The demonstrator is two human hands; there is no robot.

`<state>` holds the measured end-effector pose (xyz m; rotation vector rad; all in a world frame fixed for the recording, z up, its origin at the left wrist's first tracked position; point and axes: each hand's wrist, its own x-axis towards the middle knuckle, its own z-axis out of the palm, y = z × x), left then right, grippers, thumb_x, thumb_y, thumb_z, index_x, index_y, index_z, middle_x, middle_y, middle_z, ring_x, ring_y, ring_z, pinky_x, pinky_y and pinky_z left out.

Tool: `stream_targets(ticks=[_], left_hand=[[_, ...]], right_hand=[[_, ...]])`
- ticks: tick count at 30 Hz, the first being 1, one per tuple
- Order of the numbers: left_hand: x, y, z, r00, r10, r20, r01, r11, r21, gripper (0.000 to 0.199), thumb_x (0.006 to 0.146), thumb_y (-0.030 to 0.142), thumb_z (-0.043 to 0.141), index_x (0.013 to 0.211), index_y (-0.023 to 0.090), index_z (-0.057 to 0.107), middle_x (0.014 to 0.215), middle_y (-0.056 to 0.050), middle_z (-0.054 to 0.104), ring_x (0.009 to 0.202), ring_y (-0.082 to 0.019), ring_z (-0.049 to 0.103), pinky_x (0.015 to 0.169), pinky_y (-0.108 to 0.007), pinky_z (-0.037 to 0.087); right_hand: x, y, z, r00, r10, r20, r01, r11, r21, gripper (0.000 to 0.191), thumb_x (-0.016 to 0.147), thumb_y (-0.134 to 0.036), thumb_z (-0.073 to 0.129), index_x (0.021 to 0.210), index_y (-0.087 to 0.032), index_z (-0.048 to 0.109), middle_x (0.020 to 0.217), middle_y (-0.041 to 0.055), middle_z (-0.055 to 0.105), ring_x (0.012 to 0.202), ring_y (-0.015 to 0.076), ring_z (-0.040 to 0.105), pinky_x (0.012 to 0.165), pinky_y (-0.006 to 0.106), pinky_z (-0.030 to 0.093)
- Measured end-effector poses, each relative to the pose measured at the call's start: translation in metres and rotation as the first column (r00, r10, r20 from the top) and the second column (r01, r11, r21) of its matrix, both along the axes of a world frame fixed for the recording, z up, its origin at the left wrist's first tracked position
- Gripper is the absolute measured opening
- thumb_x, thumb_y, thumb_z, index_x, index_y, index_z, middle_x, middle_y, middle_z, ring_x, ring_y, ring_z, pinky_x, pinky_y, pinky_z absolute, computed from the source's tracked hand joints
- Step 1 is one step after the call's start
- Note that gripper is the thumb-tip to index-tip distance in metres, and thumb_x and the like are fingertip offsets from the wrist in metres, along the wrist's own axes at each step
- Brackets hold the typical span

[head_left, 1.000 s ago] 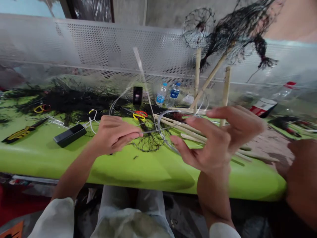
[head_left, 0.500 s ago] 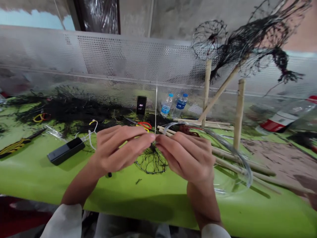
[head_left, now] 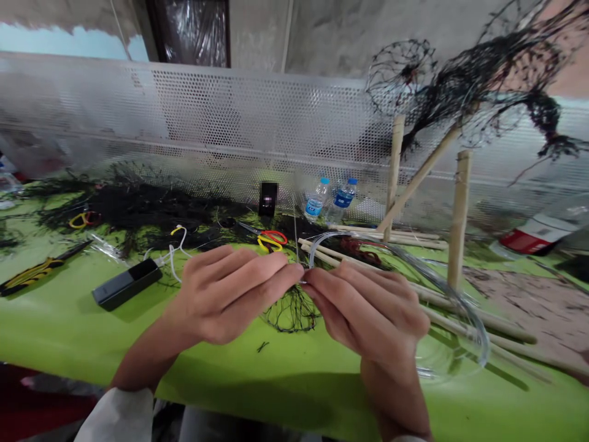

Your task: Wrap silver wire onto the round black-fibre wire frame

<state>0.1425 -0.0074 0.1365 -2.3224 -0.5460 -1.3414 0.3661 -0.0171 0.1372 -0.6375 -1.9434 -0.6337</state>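
My left hand (head_left: 234, 291) and my right hand (head_left: 368, 307) meet fingertip to fingertip above the green table (head_left: 257, 387). Both are closed in a pinch on a thin pale line (head_left: 296, 227) that rises straight up between them. A small dark bit shows where the fingertips meet; its details are hidden. Just below and behind the fingers, a round black net of knotted threads (head_left: 292, 312) hangs or lies over the table; which one is unclear.
Behind my hands are red-and-yellow scissors (head_left: 271, 239), a phone (head_left: 268, 199) and two water bottles (head_left: 315, 199). Wooden sticks (head_left: 458, 221) and coiled clear tubing (head_left: 478, 337) lie or stand right. A black box (head_left: 126, 283) and pliers (head_left: 41, 270) are left.
The whole view has shifted, so things appear slightly farther right and lower. Both hands remain pinched together on the line, with little change in their pose.
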Motion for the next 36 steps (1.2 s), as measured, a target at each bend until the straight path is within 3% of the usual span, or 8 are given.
stream_targets(ticks=[3, 8, 10, 17, 19, 26, 30, 36], left_hand=[[0.002, -0.004, 0.002, 0.999, 0.016, -0.041, -0.013, 0.998, 0.062, 0.02, 0.091, 0.008, 0.066, 0.111, 0.01, 0.069, 0.103, -0.007, 0.075, 0.088, -0.016, 0.07, 0.072, -0.032, 0.052], [0.004, -0.005, 0.003, 0.998, 0.038, -0.052, -0.046, 0.985, -0.169, 0.009, 0.097, 0.014, 0.06, 0.104, 0.018, 0.065, 0.095, -0.001, 0.074, 0.084, -0.015, 0.068, 0.076, -0.032, 0.05], [0.004, -0.001, 0.005, 0.996, 0.045, -0.074, -0.058, 0.983, -0.177, 0.007, 0.096, 0.015, 0.061, 0.101, 0.019, 0.064, 0.092, 0.0, 0.074, 0.079, -0.014, 0.067, 0.071, -0.032, 0.049], [0.003, 0.013, 0.007, 0.995, 0.04, -0.093, -0.014, 0.963, 0.269, 0.012, 0.093, 0.014, 0.062, 0.1, 0.017, 0.072, 0.097, -0.004, 0.077, 0.077, -0.016, 0.07, 0.06, -0.032, 0.052], [0.002, 0.016, 0.005, 0.994, 0.011, -0.111, 0.024, 0.951, 0.308, 0.013, 0.092, 0.014, 0.064, 0.099, 0.017, 0.074, 0.098, -0.005, 0.077, 0.077, -0.016, 0.071, 0.062, -0.031, 0.055], [-0.002, 0.041, -0.003, 0.987, -0.134, -0.092, 0.154, 0.953, 0.26, 0.022, 0.089, 0.02, 0.075, 0.11, 0.015, 0.071, 0.102, -0.006, 0.076, 0.077, -0.015, 0.073, 0.063, -0.029, 0.058], [-0.003, 0.052, -0.007, 0.974, -0.218, -0.058, 0.224, 0.963, 0.148, 0.026, 0.091, 0.022, 0.074, 0.116, 0.016, 0.067, 0.103, -0.004, 0.076, 0.084, -0.013, 0.072, 0.076, -0.026, 0.061], [-0.006, 0.049, -0.011, 0.971, -0.221, -0.092, 0.227, 0.972, 0.06, 0.023, 0.098, 0.02, 0.064, 0.121, 0.022, 0.066, 0.111, -0.003, 0.076, 0.09, -0.014, 0.073, 0.079, -0.028, 0.062]], right_hand=[[0.0, -0.002, -0.002, 1.0, -0.004, -0.006, 0.004, 1.0, -0.017, 0.014, 0.091, -0.019, 0.07, 0.103, -0.026, 0.072, 0.062, -0.0015, 0.061, 0.059, 0.0147, 0.059, 0.054, 0.029, 0.046], [0.003, -0.001, 0.003, 0.999, -0.007, 0.05, 0.012, 0.996, -0.087, 0.01, 0.091, -0.017, 0.07, 0.099, -0.023, 0.07, 0.066, -0.0006, 0.064, 0.062, 0.0144, 0.061, 0.058, 0.028, 0.045], [0.003, 0.003, 0.006, 0.995, 0.038, 0.088, -0.025, 0.99, -0.141, 0.008, 0.092, -0.016, 0.069, 0.097, -0.021, 0.067, 0.072, 0.0006, 0.067, 0.064, 0.0134, 0.06, 0.06, 0.028, 0.045], [-0.001, -0.003, 0.015, 0.988, 0.151, 0.037, -0.128, 0.922, -0.365, 0.009, 0.093, -0.012, 0.066, 0.09, -0.02, 0.063, 0.072, -0.0012, 0.065, 0.06, 0.0104, 0.054, 0.058, 0.026, 0.039], [-0.001, -0.006, 0.017, 0.99, 0.136, 0.045, -0.11, 0.922, -0.372, 0.009, 0.094, -0.013, 0.065, 0.09, -0.021, 0.062, 0.072, -0.002, 0.066, 0.059, 0.0102, 0.055, 0.057, 0.026, 0.038], [0.0, 0.002, 0.015, 0.991, 0.113, 0.069, -0.081, 0.931, -0.355, 0.008, 0.096, -0.015, 0.063, 0.091, -0.021, 0.063, 0.074, -0.0019, 0.066, 0.059, 0.0101, 0.053, 0.058, 0.025, 0.039], [0.001, 0.007, 0.013, 0.992, 0.093, 0.086, -0.056, 0.932, -0.359, 0.007, 0.097, -0.016, 0.064, 0.091, -0.021, 0.063, 0.073, -0.0015, 0.065, 0.06, 0.0102, 0.053, 0.058, 0.025, 0.038], [0.002, 0.008, 0.016, 0.988, 0.149, 0.039, -0.115, 0.885, -0.451, 0.008, 0.098, -0.015, 0.062, 0.092, -0.02, 0.062, 0.074, -0.0027, 0.066, 0.061, 0.0085, 0.053, 0.059, 0.023, 0.04]])
